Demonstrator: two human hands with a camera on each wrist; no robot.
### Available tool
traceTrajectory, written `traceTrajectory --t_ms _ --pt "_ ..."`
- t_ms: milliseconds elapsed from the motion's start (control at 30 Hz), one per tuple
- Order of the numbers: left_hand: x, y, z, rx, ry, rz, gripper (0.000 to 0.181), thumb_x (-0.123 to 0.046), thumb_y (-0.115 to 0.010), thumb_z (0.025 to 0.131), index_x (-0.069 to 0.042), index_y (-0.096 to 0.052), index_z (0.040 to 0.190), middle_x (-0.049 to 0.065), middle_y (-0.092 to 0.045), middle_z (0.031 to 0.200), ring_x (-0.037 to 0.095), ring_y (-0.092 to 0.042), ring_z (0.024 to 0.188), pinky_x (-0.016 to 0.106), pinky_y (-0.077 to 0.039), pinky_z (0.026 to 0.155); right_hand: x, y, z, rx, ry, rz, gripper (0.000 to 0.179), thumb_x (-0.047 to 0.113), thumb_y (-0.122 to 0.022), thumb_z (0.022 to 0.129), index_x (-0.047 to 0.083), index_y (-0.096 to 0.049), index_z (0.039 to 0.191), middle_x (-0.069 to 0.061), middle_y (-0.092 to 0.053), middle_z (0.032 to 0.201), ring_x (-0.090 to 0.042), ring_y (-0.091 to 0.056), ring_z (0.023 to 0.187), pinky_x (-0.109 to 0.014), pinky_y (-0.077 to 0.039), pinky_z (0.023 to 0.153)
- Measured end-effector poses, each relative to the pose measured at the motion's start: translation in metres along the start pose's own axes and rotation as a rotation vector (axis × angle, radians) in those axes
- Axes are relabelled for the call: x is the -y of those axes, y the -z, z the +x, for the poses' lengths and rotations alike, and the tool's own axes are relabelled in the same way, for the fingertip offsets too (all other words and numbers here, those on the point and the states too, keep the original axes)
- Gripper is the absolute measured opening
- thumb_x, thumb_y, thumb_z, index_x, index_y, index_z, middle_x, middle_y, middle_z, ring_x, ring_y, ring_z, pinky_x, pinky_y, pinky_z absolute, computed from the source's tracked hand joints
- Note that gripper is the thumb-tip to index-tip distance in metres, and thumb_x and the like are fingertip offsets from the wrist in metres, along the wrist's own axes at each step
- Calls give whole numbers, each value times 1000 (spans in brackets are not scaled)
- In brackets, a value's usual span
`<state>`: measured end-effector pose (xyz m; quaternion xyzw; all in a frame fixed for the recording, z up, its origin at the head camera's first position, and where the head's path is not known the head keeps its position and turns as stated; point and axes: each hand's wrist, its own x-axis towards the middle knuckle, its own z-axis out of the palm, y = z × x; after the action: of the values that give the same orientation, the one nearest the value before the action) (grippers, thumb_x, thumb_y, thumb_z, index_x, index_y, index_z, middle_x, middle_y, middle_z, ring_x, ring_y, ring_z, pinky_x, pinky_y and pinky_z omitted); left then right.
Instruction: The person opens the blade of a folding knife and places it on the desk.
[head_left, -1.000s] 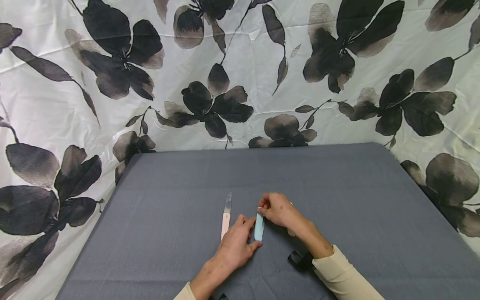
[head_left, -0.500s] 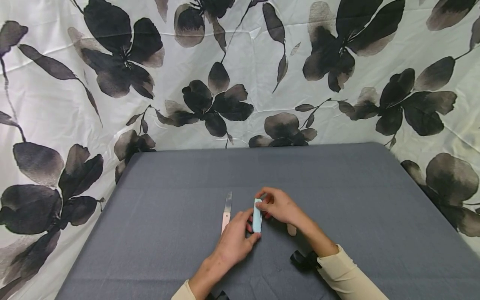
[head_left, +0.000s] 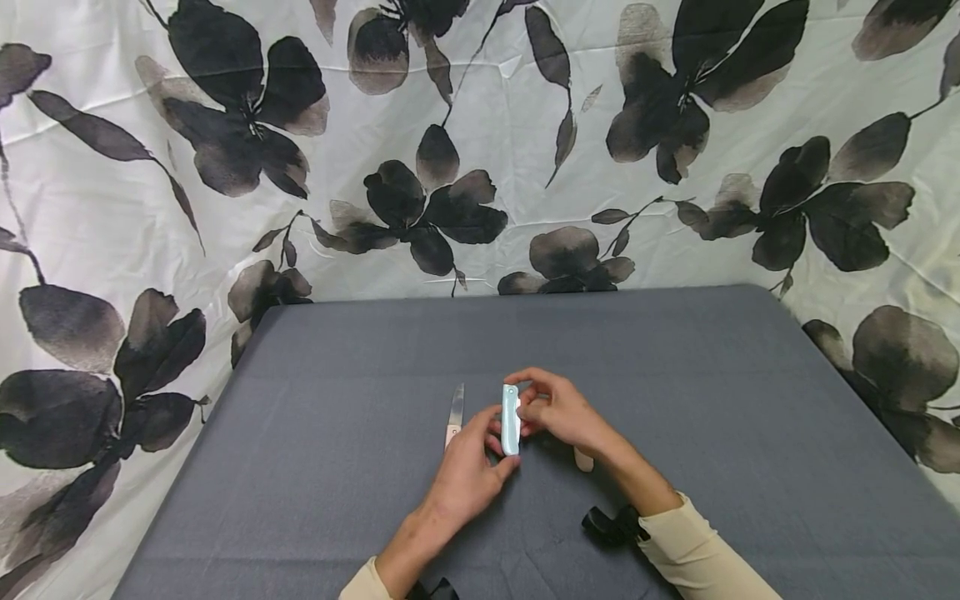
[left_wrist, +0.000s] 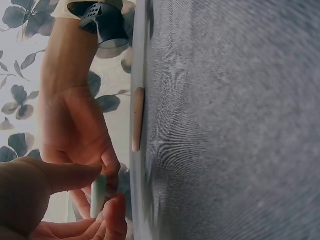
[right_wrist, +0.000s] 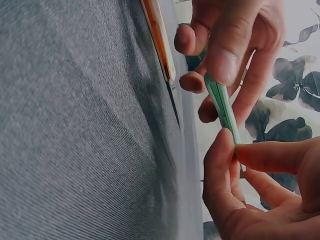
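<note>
Both hands hold a light blue folding knife up over the grey table, its blade folded into the handle. My left hand grips its lower end between thumb and fingers. With thumb and fingers, my right hand pinches the upper part along its right side. In the right wrist view the knife shows its narrow slotted edge between the two hands. Left of the hands lies a pink-handled knife with its blade out, its lower handle hidden behind the left hand.
A pale pinkish thing with a rounded end lies on the grey cloth-covered table, partly hidden under the right wrist. Black wrist cameras hang at both forearms. A floral curtain rises behind the table.
Both hands have raised the blue folding knife and brought it slightly left. The right fingers have shifted from its top end to its right side. The pink-handled knife stays put.
</note>
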<state>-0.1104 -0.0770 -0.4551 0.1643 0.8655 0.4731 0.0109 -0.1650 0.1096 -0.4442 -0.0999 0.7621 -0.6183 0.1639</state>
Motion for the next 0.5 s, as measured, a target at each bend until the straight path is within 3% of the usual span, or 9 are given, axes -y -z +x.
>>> traceTrajectory --t_ms 100,267,500 --pt "-2 3 2 5 23 -45 57 -4 -80 89 -2 -57 140 13 -69 111 9 -61 77 20 -51 62 1 0 0 -17 2 22 47 -3 -60 97 -3 -54 143 -15 -60 98 -18 -66 78 -32 -63 72" --pt "-6 7 5 -2 79 -103 48 -12 -71 97 -3 -56 142 12 -70 114 10 -64 89 21 -53 72 4 1 1 -33 17 56 46 -2 -60 97 -3 -54 142 -15 -59 98 -16 -66 77 -30 -62 72" --pt "-8 9 8 -29 112 -168 51 -6 -70 96 -5 -55 144 12 -71 116 14 -67 93 22 -55 75 7 1 0 -30 52 81 44 -1 -60 99 -2 -54 142 -15 -59 98 -13 -67 76 -30 -62 72"
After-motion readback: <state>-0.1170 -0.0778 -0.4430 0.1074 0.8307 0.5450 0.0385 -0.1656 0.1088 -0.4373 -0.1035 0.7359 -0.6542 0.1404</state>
